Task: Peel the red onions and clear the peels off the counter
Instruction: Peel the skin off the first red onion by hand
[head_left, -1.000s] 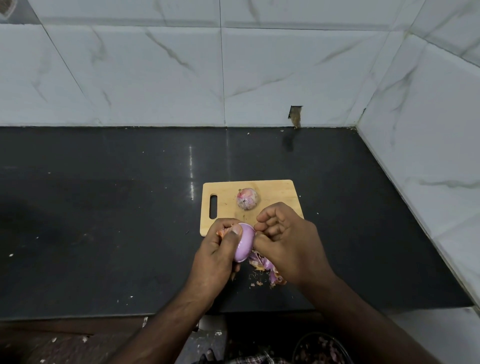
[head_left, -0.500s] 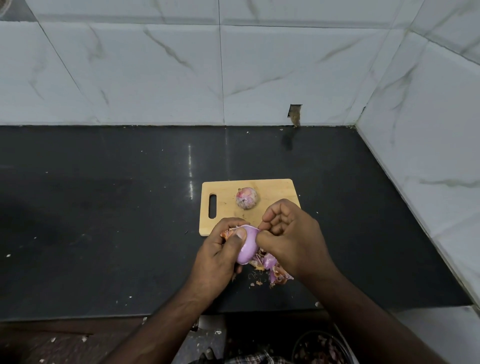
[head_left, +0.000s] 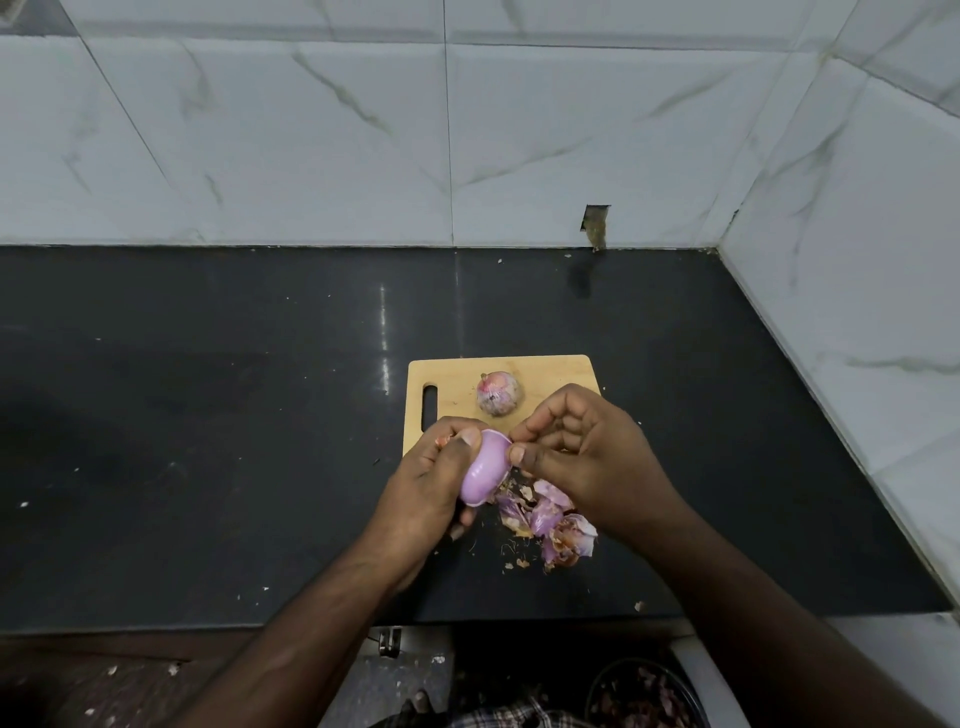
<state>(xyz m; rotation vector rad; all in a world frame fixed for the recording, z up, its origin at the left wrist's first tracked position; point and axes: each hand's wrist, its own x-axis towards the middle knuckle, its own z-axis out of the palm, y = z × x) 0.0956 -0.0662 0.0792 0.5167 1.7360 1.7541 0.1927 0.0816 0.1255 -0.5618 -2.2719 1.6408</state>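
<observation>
My left hand (head_left: 431, 480) grips a smooth, pale purple peeled onion (head_left: 485, 473) just above the black counter (head_left: 208, 441), in front of the wooden cutting board (head_left: 550, 376). My right hand (head_left: 587, 457) touches the onion's upper right edge with thumb and forefinger pinched together; whether a bit of skin is between them is hidden. A second onion (head_left: 498, 394), with patchy skin, sits on the board. A heap of purple and brown peels (head_left: 550, 522) lies on the counter under my right hand.
Tiled walls close the counter at the back and right. Small peel scraps (head_left: 519, 564) dot the counter near its front edge. A dark round container (head_left: 644, 693) holding peels sits below the counter at the lower right.
My right hand has opened out slightly and shifted right, uncovering more of the peel heap. The onion in my left hand has turned a little.
</observation>
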